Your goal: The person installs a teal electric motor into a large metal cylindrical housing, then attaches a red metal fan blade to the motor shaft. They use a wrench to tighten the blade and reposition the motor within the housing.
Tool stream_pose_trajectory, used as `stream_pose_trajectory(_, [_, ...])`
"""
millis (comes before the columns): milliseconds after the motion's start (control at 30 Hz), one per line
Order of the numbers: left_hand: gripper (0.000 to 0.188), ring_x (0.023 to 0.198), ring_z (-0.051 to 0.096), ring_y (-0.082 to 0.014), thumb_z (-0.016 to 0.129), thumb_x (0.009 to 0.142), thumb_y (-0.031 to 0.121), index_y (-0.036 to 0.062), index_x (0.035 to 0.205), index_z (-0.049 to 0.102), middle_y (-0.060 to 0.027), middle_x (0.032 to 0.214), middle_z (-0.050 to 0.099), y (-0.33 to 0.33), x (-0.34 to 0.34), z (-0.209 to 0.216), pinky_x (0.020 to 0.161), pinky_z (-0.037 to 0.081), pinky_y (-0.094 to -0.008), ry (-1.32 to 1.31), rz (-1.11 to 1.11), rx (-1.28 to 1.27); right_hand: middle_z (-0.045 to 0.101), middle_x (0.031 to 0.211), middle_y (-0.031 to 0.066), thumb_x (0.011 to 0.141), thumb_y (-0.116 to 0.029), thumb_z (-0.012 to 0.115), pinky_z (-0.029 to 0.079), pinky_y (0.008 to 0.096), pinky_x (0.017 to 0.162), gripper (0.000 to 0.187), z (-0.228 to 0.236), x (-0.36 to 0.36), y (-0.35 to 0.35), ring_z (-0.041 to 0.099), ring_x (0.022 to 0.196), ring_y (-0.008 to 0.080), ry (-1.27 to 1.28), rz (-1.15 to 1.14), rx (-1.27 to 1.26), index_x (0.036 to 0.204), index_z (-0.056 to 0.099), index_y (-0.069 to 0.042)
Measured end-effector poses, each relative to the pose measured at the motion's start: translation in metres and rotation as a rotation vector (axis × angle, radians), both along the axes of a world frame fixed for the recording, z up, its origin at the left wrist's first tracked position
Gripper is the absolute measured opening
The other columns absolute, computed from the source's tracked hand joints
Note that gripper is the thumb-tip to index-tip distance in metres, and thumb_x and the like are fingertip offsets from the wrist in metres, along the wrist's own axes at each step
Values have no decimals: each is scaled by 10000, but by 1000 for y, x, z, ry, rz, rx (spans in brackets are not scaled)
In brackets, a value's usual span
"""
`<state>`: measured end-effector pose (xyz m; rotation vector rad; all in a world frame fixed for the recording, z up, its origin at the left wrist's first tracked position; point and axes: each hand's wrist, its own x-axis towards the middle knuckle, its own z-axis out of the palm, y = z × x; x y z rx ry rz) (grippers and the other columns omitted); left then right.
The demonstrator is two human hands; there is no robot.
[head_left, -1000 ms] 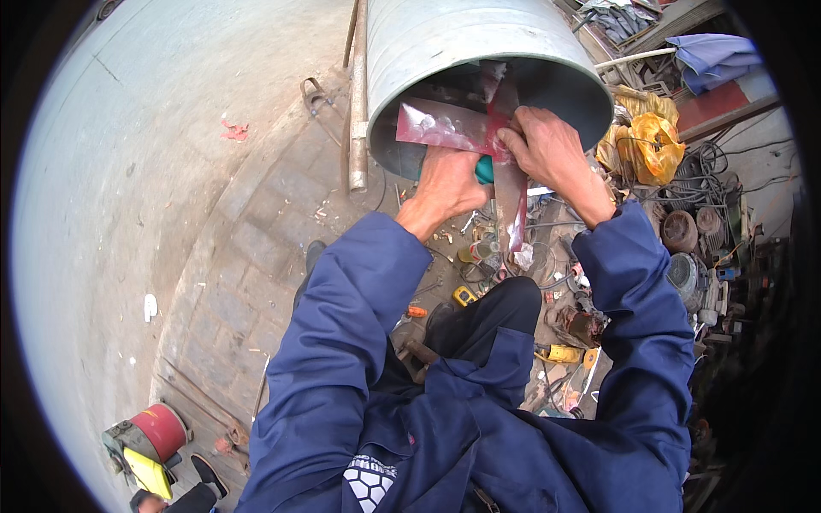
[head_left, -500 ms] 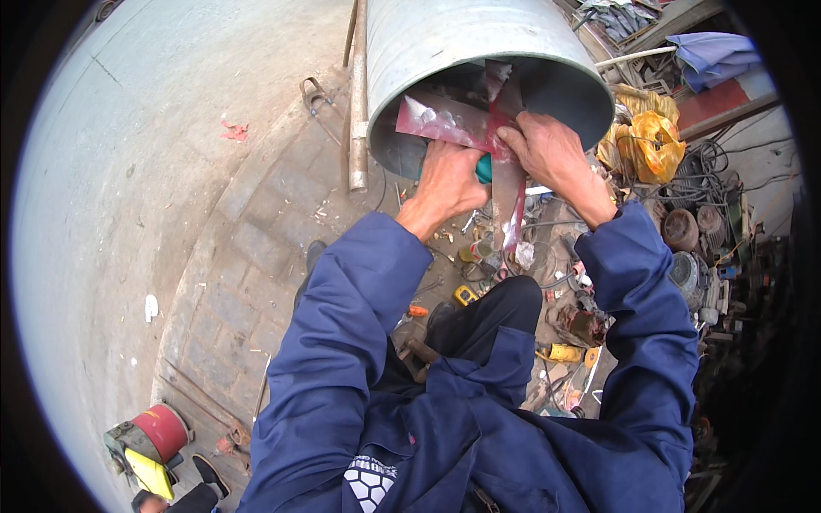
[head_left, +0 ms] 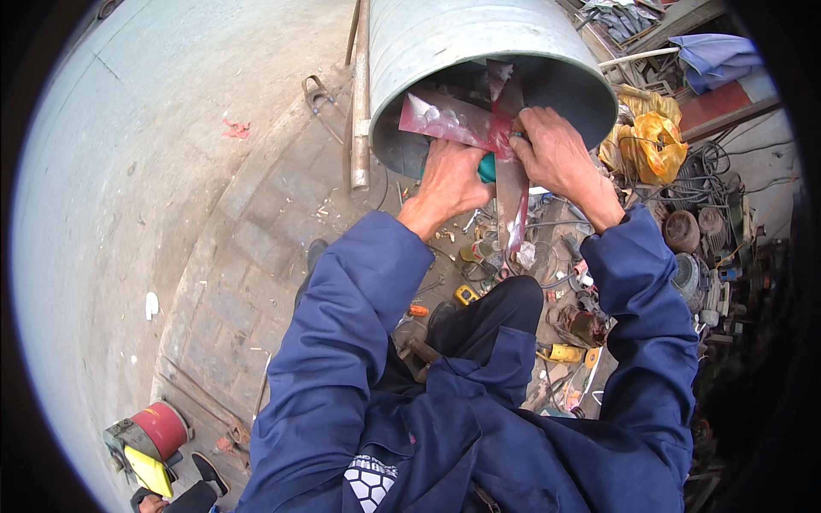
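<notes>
A large grey metal cylinder stands before me with its round mouth facing me. At that mouth is a red cross-shaped set of metal blades, scuffed whitish in places. My left hand is closed below the left blade, around a teal thing that shows only in part behind the lower blade. My right hand is closed beside the middle of the cross, with thumb and fingers curled together there. A bit of teal shows at its fingertips, but what it holds is mostly hidden.
Metal pipes stand left of the cylinder. Tools and scraps litter the ground by my legs, among them a yellow tape measure. A yellow plastic bag and black cables lie right. A person's shoe shows lower left.
My right hand has shifted slightly right, and its fingers have curled in beside the middle of the blades. My left hand stays nearly in place.
</notes>
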<state>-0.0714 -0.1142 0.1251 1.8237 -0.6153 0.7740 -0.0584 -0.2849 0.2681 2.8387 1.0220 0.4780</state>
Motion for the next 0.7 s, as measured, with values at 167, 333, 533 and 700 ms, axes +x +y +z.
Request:
stream_pose_trajectory(167, [387,1093,665,-474,788,715,162,81,1093,801,-225,1100,754,-2,1,-2,994,493,-549,74,-34,-5,706,936,216,975,-245,707,546,540,854,253,0,1,4,666,969,438,23,-85,-50,979,639,-2])
stream_pose_trajectory(333, [390,1130,650,-469,790,716,169,81,1096,802,-224,1142,747,-2,1,-4,1009,483,-542,96,-48,-2,692,952,197,958,-204,713,539,536,857,210,2,-3,0,652,988,423,29,-48,-34,998,636,-12])
stream_pose_trajectory(533, [458,1225,596,-454,807,740,201,89,1184,799,-244,1231,704,-4,-1,-12,1054,461,-555,103,25,45,692,946,188,962,-199,704,530,519,858,189,-2,-1,0,660,968,410,3,26,-50,996,649,-21])
stream_pose_trajectory(700, [639,1303,538,-464,884,749,317,56,1309,719,-267,1366,616,-2,-3,-7,1069,461,-539,25,-2,57,706,942,190,1005,-214,659,528,521,861,189,-7,5,-2,670,950,410,-8,23,-81,989,665,-26])
